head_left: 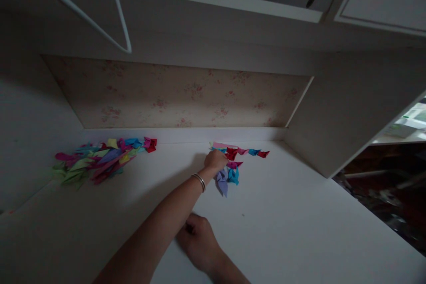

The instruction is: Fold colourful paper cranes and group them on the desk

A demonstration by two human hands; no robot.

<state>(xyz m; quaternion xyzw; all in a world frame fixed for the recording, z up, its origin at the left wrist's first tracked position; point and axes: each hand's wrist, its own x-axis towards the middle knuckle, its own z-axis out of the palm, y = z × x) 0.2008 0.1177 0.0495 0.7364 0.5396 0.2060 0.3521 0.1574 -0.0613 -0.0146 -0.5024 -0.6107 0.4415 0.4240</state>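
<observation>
My left hand [216, 159], with a silver bangle on its wrist, reaches across the white tabletop to a small group of folded paper pieces. Its fingers are closed and point downward; whatever they pinch is hidden. Right beside them lie a red folded paper piece [231, 153] and a magenta one [234, 165]. A lavender folded paper piece [222, 180] and a blue one [233, 176] sit just in front. Curled near the table's front, my right hand [199, 240] is closed and partly covered by my left forearm; nothing shows in it.
A heap of colourful folded paper [100, 159] lies at the left, against the back ledge. Overhead runs a white shelf [216, 0], with a white cable [121, 31] hanging below it. A side panel [353, 111] bounds the right.
</observation>
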